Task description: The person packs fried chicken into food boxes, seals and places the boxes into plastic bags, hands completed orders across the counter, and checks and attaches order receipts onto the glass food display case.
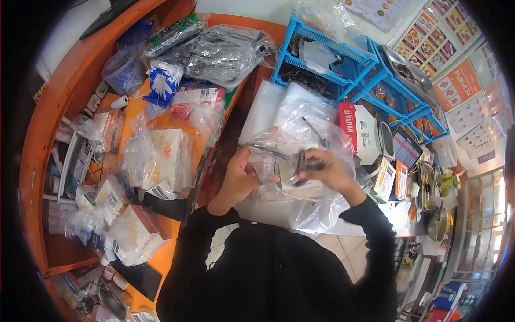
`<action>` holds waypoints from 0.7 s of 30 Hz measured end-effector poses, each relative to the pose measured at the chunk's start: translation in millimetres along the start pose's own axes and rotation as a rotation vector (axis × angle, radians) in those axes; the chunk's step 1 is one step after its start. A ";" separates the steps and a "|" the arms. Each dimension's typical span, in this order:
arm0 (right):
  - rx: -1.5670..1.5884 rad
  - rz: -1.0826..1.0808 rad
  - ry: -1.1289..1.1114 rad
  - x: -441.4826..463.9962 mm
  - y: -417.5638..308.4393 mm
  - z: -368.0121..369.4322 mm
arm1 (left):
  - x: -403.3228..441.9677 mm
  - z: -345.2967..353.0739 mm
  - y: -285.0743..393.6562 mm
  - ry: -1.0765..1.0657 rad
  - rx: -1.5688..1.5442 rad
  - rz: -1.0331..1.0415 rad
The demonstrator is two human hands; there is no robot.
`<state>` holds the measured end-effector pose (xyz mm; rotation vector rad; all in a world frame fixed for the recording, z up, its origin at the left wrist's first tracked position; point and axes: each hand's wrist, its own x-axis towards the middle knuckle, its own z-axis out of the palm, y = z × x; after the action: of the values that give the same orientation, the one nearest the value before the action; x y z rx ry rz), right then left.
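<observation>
Pale box apparently bagged, no closure visible

Above the bench, the left hand's fingers pinch clear plastic. A dark strip's long axis runs rightward, dipping. The box lies beneath, its direction obscured. The blurred right hand's fingers seem clamped on dark material.

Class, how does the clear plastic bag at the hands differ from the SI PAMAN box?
The clear plastic bag is see-through; the SI PAMAN box is red and white. The bag is crumpled, whereas the box has flat faces. The bag lies at the left hand and right hand; the box is touched by neither.
</observation>
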<state>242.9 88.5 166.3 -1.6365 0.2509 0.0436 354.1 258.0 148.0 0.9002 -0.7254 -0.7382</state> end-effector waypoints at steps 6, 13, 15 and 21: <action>-0.702 0.137 -0.428 -38.2 50.2 -6.8 | -8.6 -2.6 -16.9 -0.236 0.115 0.233; -1.458 0.452 -0.373 -52.3 109.8 22.5 | -9.9 5.1 1.6 -0.362 0.149 0.113; -1.395 0.564 -0.303 -54.4 56.1 10.6 | -9.7 -7.7 8.2 -0.322 0.018 -0.029; -0.348 -0.531 0.047 -137.3 -62.0 -27.3 | -2.5 -29.6 37.7 -0.248 0.393 0.021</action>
<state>117.4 84.0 254.1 -2.0056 -0.1713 -0.3736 385.8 288.3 167.6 1.1653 -1.1245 -0.7077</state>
